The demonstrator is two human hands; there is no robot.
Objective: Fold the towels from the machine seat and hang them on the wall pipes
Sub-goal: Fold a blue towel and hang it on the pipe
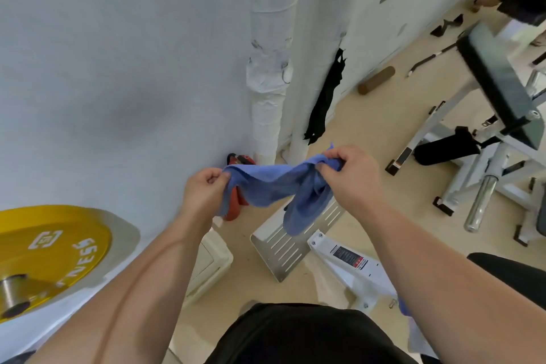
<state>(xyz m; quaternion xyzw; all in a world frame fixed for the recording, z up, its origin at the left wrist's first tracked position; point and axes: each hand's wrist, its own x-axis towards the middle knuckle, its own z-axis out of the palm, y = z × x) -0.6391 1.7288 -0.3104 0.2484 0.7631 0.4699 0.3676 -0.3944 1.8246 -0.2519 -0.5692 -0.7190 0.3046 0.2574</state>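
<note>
Left hand (204, 188), right hand (353, 176) pinch crumpled blue towel (266, 186).

The blue towel (266, 186) is soft matt cloth with a faintly fuzzy nap, creased where it bunches. On the wall behind, the wrapped pipe (270, 74) wears crinkled white tape or plastic sheeting, while the plain pipe (307, 68) beside it is smooth and matt white. The slotted footplate (291, 248) is dull brushed metal; the bar sleeve (480, 204) is polished chrome. The yellow weight plate (59, 242) has a low rubbery sheen round a steel hub, and the bench pad (499, 74) a glossy black skin
</note>
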